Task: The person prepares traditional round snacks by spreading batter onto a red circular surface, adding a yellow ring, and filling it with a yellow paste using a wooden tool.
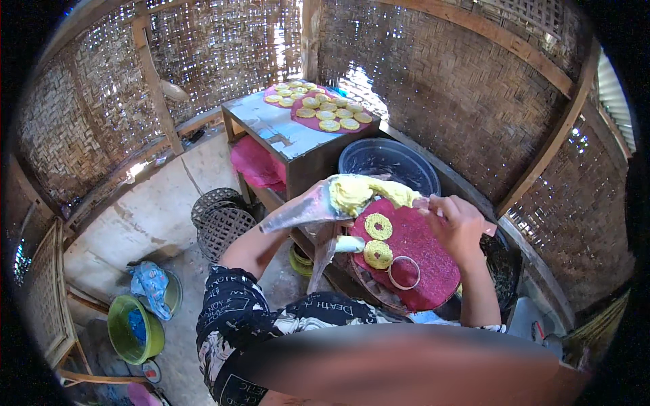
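Yellow dough [350,194] bulges from the mouth of a clear plastic cone-shaped bag [301,208]. My left hand supports the bag from behind, its fingers mostly hidden. In my right hand [455,227] is a flat spatula [489,229], gripped closed, with a long smear of dough reaching from it to the bag. Below them lies a round dark-pink sheet [433,243]. Two dough rings sit on it, an upper ring [378,227] and a lower ring [378,254]. Beside the lower one is a thin hoop [404,273]. A pale cylinder [349,244] juts in at the sheet's left.
A table [261,125] at the back carries pink sheets covered with several yellow rounds. Behind the work sheet stands a dark basin [389,162]. Dark perforated trays [227,227] lean at the left, and a green tub [135,331] stands on the floor. Woven walls enclose the corner.
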